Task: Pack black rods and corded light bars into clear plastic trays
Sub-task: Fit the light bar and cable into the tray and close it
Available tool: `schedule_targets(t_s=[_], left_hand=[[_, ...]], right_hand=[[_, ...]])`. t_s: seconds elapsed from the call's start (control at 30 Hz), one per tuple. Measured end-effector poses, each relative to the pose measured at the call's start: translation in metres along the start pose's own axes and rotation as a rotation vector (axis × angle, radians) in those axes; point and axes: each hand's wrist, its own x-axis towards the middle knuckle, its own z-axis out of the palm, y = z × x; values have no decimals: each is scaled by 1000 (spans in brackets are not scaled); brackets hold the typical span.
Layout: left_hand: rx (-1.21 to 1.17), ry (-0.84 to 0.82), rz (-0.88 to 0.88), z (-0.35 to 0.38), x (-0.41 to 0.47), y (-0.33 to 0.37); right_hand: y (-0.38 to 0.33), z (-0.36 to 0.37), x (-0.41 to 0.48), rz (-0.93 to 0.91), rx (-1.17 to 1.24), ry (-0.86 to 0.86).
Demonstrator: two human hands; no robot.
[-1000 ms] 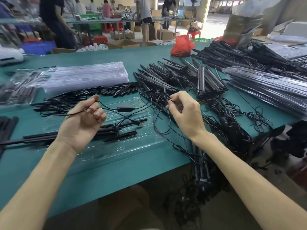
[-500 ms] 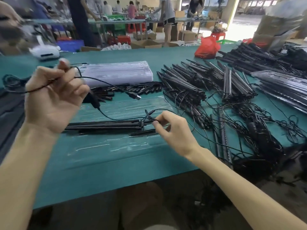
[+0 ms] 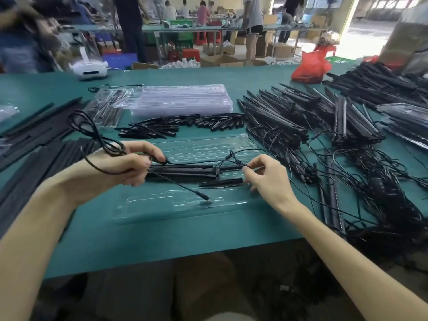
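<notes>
A clear plastic tray point(image 3: 185, 205) lies on the green table in front of me. Black light bars point(image 3: 185, 169) rest lengthwise in it, and a short black rod point(image 3: 222, 182) lies just below them. My left hand point(image 3: 125, 167) grips a looped black cord point(image 3: 92, 133) at the bars' left end; the cord's plug end point(image 3: 205, 197) trails over the tray. My right hand point(image 3: 268, 179) pinches a thin cord point(image 3: 234, 158) near the bars' right end.
A stack of empty clear trays point(image 3: 180, 100) and a row of short black spikes point(image 3: 185, 126) lie behind the tray. Piles of corded light bars point(image 3: 301, 117) and tangled cords point(image 3: 370, 181) fill the right. Long black rods point(image 3: 34, 144) lie at the left.
My left hand has come down from its raised position to the left end of the bars, bringing the looped cord. My right hand has stayed at the bars' right end.
</notes>
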Motion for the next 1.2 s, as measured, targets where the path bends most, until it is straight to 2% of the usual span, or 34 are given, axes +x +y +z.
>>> schedule_targets(t_s=[0.1,0.23,0.43,0.6,0.73,0.9,0.97,1.0,1.2], left_hand=[[-139,40,104,-3,4,3],[-466,130,182,-6,23,9],[-854,175,178,20,70,24],[-966,117,137,59,116,34],[-742,16,2,100,139,30],[-11,5,-137,141,144,7],[310,107,-122,138,142,1],[394,136,-100,133,139,0],[705,64,36,89,110,0]], right_hand=[[3,0,0,16,34,-12],[7,0,2,14,46,-28],[13,-1,1,35,117,-20],[18,0,0,63,185,24],[18,0,2,80,228,32],[18,2,4,99,235,24],[18,2,5,104,231,14],[18,2,6,105,229,10],[20,2,7,122,228,37]])
